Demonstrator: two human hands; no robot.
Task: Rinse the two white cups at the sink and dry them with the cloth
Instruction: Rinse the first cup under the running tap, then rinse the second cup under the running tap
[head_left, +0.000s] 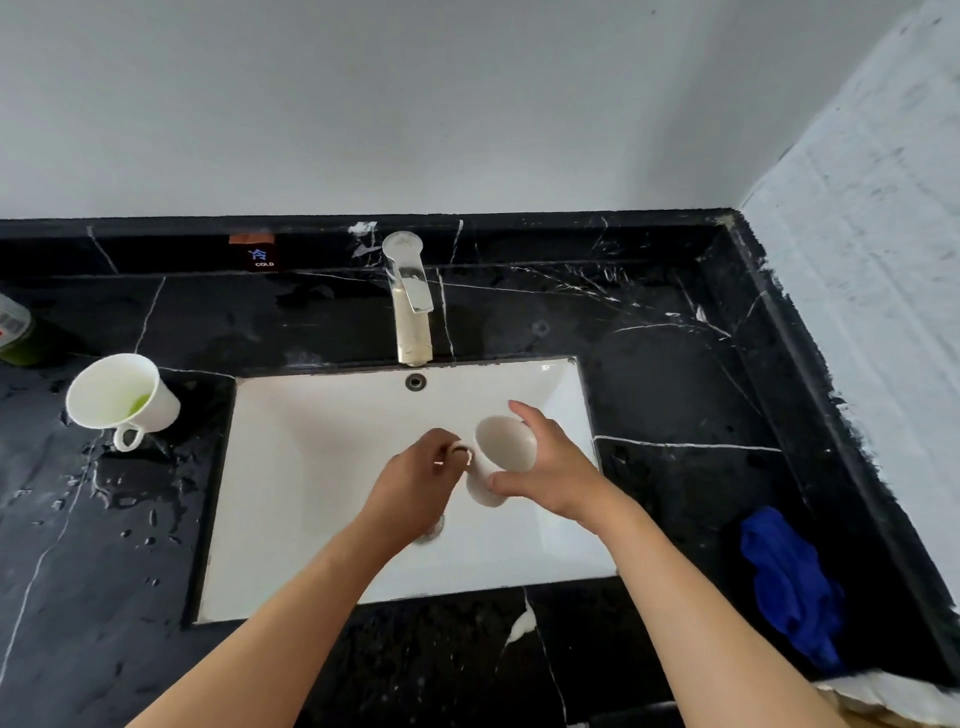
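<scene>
Head view: I hold one white cup (501, 457) tipped over the middle of the sink (322, 415). My right hand (556, 475) wraps its body; my left hand (415, 483) pinches the handle. Glazed and probably wet, so likely slippery and breakable against the basin; body plus handle seems the safest hold.

The second cup (122, 397), green residue inside, stands on the countertop (665, 374) just off the sink's far-left corner. The blue cloth (789, 582) lies by the countertop's right edge.

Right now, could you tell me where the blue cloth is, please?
In the head view, the blue cloth lies crumpled on the black marble counter, right of the sink, near the side wall.
</scene>
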